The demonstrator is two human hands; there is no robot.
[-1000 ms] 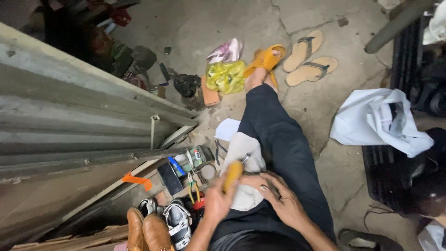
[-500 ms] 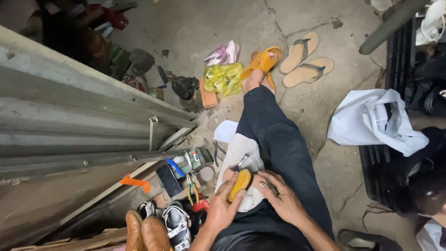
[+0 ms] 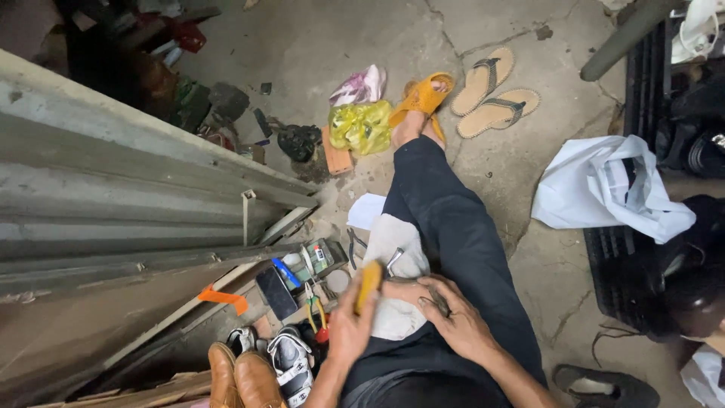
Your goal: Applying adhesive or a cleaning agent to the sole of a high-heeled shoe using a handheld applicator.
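Cracked concrete floor (image 3: 317, 45) fills the background, with a long corrugated metal sheet (image 3: 113, 204) lying along the left side. A white plastic bag (image 3: 604, 189) lies to the right, near a pair of tan flip-flops (image 3: 495, 91). The person sits with one dark trouser leg (image 3: 461, 234) stretched forward, and a pale cloth (image 3: 396, 295) is draped over the lap. A low tray of small tools (image 3: 306, 276) sits just beside the left knee, with brown shoes (image 3: 238, 378) below it.

The left hand (image 3: 349, 332) is clenched around a yellow handle (image 3: 368, 283), held upright over the cloth. Judged by its look, the handle is light, rigid and fairly smooth; a full wrap at mid-length gives the firmest hold. The right hand (image 3: 453, 321) presses a small dark piece (image 3: 436, 304) against the lap, fingers curled over it. This piece appears thin and easily dropped, so a pinch at its edges suits it. Its exact shape cannot be told.
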